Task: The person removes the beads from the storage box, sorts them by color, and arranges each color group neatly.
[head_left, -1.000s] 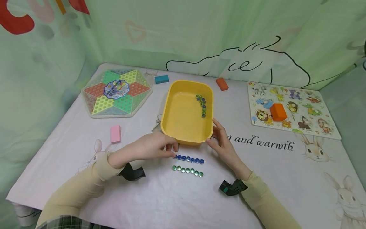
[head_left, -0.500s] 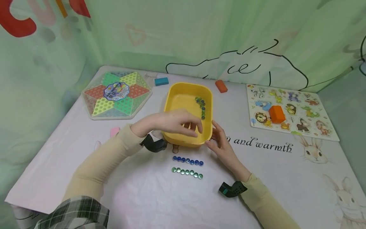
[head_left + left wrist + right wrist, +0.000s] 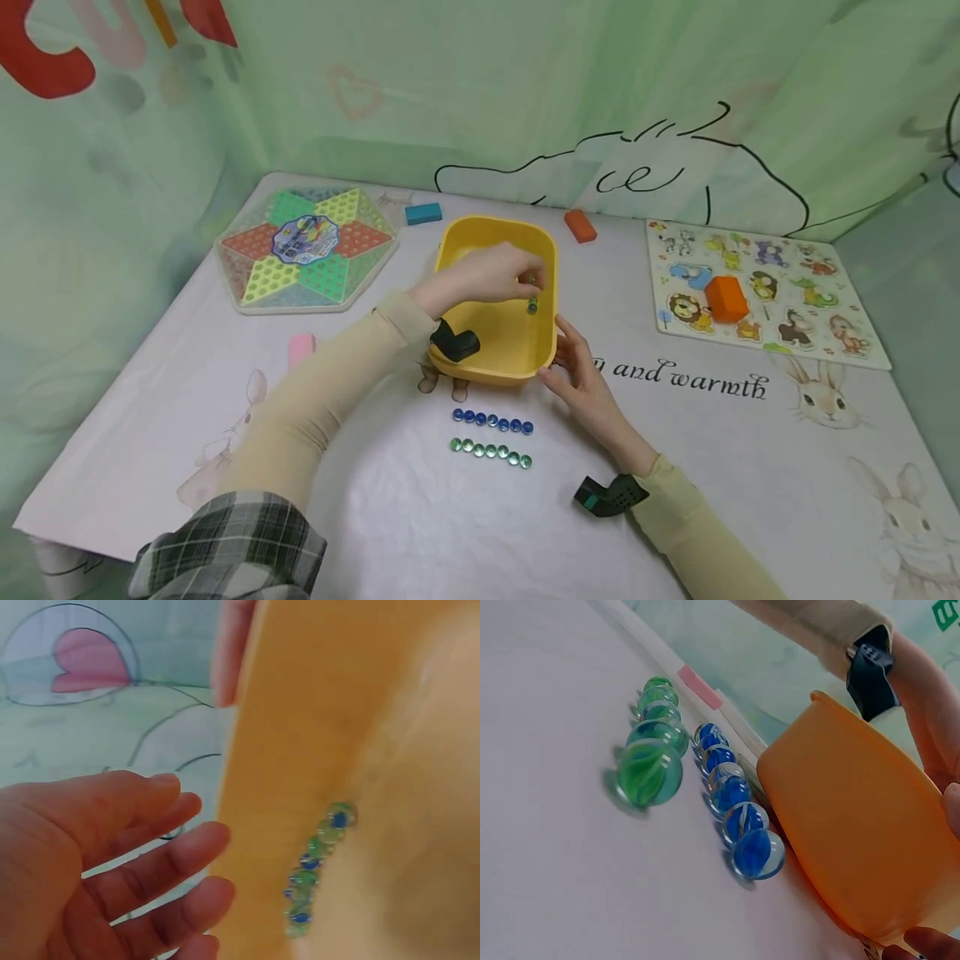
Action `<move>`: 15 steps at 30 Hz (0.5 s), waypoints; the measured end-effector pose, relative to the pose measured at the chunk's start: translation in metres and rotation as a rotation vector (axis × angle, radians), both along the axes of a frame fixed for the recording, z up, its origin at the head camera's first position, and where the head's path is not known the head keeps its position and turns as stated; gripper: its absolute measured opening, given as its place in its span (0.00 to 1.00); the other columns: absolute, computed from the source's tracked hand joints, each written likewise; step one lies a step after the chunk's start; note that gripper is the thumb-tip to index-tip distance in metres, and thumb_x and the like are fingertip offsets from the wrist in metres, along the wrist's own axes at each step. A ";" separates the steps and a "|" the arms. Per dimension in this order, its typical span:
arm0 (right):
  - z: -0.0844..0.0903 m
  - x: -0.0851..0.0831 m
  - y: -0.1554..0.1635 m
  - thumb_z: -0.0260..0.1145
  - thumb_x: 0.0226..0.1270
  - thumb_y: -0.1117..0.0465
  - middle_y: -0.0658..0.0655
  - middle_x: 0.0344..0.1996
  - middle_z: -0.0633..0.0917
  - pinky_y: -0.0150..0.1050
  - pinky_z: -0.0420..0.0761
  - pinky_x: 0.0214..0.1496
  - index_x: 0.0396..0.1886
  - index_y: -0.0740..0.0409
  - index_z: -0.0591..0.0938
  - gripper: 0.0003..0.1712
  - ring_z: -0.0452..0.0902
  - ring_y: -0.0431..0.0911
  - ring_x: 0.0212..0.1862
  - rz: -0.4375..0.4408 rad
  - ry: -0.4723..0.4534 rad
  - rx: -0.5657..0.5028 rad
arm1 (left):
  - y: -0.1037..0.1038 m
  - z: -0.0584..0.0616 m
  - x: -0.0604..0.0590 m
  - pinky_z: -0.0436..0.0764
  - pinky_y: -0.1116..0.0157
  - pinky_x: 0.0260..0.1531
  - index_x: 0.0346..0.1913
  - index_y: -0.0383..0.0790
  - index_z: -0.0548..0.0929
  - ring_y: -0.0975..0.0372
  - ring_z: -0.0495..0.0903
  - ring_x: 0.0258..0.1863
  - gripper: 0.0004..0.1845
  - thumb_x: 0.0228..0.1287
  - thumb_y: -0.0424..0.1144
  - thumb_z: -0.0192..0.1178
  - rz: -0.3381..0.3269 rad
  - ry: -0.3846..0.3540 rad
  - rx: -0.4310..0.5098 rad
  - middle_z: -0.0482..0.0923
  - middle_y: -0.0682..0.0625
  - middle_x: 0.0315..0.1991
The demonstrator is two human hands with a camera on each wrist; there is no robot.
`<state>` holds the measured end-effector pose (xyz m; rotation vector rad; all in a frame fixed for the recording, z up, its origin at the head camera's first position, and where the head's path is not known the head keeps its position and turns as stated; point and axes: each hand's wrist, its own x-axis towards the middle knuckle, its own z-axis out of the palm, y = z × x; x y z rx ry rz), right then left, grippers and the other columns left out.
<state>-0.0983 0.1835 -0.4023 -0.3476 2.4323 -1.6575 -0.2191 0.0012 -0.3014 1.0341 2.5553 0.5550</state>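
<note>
A yellow tub (image 3: 487,329) stands mid-table with several blue and green marbles (image 3: 533,305) along its right inner wall. My left hand (image 3: 517,279) reaches down into the tub, fingertips just above those marbles. In the left wrist view the left hand (image 3: 127,855) shows loose, spread fingers holding nothing beside the marbles (image 3: 315,862). My right hand (image 3: 581,371) rests straight fingers on the tub's near right corner. In front of the tub lie a blue marble row (image 3: 492,421) (image 3: 731,802) and a green marble row (image 3: 491,452) (image 3: 651,742).
A hexagonal checkers board (image 3: 306,242) lies at the back left, with a teal block (image 3: 423,213) and an orange block (image 3: 581,225) behind the tub. A pink block (image 3: 302,350) sits left. An animal puzzle (image 3: 795,317) at the right carries an orange block (image 3: 726,298).
My left hand has left the blue marble row, risen over the tub's near wall and moved into the tub toward the marbles. The right hand has stayed at the corner.
</note>
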 end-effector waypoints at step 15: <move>0.000 0.000 0.001 0.58 0.66 0.59 0.64 0.65 0.63 0.62 0.53 0.66 0.72 0.36 0.46 0.42 0.62 0.58 0.64 0.007 0.019 -0.003 | 0.023 -0.029 -0.008 0.70 0.65 0.53 0.59 0.46 0.74 0.62 0.71 0.46 0.18 0.67 0.38 0.51 -0.027 -0.004 -0.322 0.74 0.50 0.57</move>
